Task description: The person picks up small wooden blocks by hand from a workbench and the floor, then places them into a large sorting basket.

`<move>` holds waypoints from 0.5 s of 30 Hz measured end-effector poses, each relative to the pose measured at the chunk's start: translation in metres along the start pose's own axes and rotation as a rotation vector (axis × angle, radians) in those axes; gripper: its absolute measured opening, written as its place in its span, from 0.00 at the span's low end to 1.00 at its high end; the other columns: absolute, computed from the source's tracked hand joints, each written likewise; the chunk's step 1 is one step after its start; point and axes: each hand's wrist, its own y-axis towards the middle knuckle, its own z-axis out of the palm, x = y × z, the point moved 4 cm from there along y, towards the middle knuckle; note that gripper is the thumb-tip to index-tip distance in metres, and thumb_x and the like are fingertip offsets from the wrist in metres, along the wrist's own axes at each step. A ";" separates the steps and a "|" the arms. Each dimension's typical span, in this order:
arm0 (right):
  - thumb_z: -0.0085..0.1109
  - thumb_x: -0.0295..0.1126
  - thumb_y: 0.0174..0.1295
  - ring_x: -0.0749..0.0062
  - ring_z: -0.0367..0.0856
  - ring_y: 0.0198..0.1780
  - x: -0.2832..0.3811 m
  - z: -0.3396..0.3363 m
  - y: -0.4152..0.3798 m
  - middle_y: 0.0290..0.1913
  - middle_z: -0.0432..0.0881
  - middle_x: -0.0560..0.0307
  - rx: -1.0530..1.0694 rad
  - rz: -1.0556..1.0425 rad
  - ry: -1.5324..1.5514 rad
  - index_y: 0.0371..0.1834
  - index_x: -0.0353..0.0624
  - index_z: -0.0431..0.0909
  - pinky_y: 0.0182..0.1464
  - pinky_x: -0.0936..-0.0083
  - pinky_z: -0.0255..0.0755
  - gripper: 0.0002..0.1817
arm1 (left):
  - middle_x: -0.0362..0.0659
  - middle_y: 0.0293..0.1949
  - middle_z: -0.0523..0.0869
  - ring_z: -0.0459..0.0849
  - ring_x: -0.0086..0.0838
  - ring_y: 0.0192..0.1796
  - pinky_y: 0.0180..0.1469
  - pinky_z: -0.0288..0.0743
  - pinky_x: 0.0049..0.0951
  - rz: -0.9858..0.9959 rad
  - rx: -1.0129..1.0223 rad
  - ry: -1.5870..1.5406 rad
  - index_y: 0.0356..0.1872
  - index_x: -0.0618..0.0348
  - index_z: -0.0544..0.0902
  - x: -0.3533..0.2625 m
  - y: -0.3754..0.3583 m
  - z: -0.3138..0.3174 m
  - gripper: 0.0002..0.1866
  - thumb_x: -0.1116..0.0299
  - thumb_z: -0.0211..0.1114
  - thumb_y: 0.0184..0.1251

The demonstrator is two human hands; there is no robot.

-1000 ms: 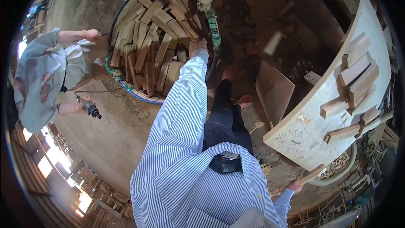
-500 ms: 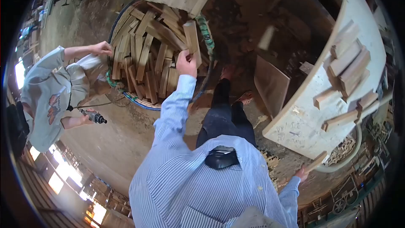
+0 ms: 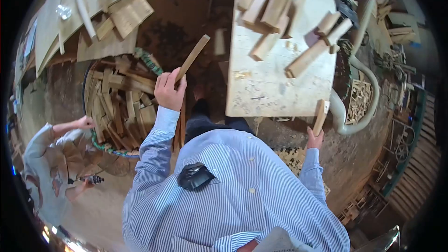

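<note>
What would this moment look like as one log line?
left hand: grips wood strips | right hand: holds wood block at board edge | co-worker: holds power tool

Blue-and-white pinstriped shirt (image 3: 233, 196) at 6 o'clock, bearing a black device (image 3: 195, 176). Pale tan wooden strip (image 3: 191, 59) at 11 o'clock. Cream-coloured board (image 3: 261, 79) at 12 o'clock carrying light brown blocks (image 3: 266, 9). Green-and-white wrapped rim (image 3: 150, 60) on the basket at 9 o'clock. Grey-blue sleeve (image 3: 39, 144) at 8 o'clock.
</note>
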 end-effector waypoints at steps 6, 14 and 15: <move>0.65 0.28 0.63 0.69 0.78 0.47 0.089 -0.025 -0.029 0.50 0.80 0.52 -0.264 -0.517 0.327 0.64 0.37 0.73 0.49 0.71 0.75 0.25 | 0.43 0.33 0.79 0.79 0.40 0.36 0.40 0.76 0.38 -0.012 0.060 -0.093 0.44 0.56 0.84 -0.073 0.007 0.005 0.16 0.72 0.73 0.53; 0.69 0.59 0.56 0.43 0.83 0.54 0.350 0.137 -0.016 0.58 0.77 0.31 0.248 -0.673 0.061 0.75 0.33 0.54 0.54 0.58 0.77 0.55 | 0.42 0.32 0.78 0.79 0.39 0.35 0.38 0.77 0.37 0.076 0.089 -0.017 0.42 0.56 0.83 -0.118 0.014 0.033 0.14 0.71 0.73 0.53; 0.69 0.59 0.56 0.43 0.83 0.54 0.368 0.145 -0.019 0.58 0.77 0.31 0.256 -0.677 0.072 0.75 0.33 0.54 0.54 0.58 0.77 0.55 | 0.42 0.32 0.78 0.79 0.39 0.35 0.38 0.77 0.37 0.104 0.084 -0.008 0.42 0.56 0.83 -0.122 0.016 0.032 0.14 0.71 0.73 0.53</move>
